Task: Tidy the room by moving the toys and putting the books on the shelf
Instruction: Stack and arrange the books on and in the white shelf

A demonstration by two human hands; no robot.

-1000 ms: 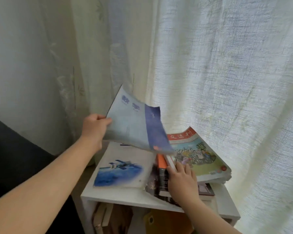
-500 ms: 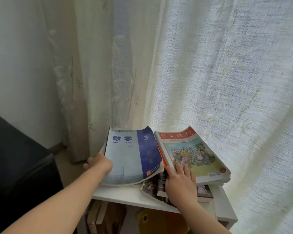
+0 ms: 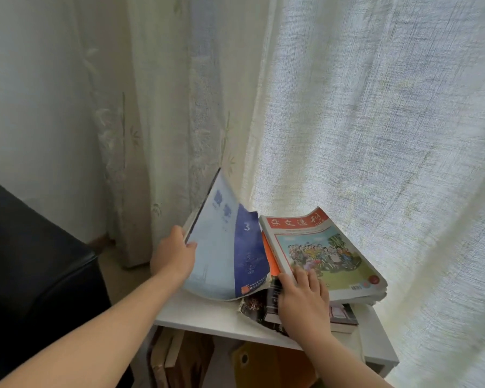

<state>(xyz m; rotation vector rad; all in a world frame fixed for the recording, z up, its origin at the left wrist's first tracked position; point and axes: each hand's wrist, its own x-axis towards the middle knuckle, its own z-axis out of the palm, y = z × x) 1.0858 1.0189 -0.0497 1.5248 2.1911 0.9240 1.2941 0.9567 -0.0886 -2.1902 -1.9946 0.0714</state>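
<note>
Left hand [image 3: 174,256]: closed on the left edge of the blue book [image 3: 227,256], thumb on the front cover, the fingers behind it and out of sight.

The blue book stands tilted on the shelf top. Its gripped edge is raised toward the curtain, and its lower right corner is down beside the stack. The cover is pale blue with a dark blue band bearing a white "3"; the other print is blurred.

Right hand [image 3: 303,301]: fingers straight and laid flat. The fingertips press the near left corner of the magazine [image 3: 328,256], and the palm covers the dark books [image 3: 259,306] beneath. Nothing is grasped.

The magazine lies face up on top of the stack, on the right part of the shelf top. It has a red header and a cartoon crowd on green. An orange book [image 3: 270,259] shows as a narrow strip between the blue book and the magazine. One dark book has a curled cover jutting out at the near left of the stack.

Shelf [image 3: 205,312]: white, with its top board showing in front of the blue book. The compartment below holds upright brown books [image 3: 168,357] at left and a yellow item [image 3: 263,365] at right, which cannot be identified.

Sheer curtain [image 3: 375,107]: behind and right of the shelf, touching the magazine's far edge. A pale wall [image 3: 25,79] stands at left. A black upholstered seat [image 3: 25,275] stands left of the shelf.
</note>
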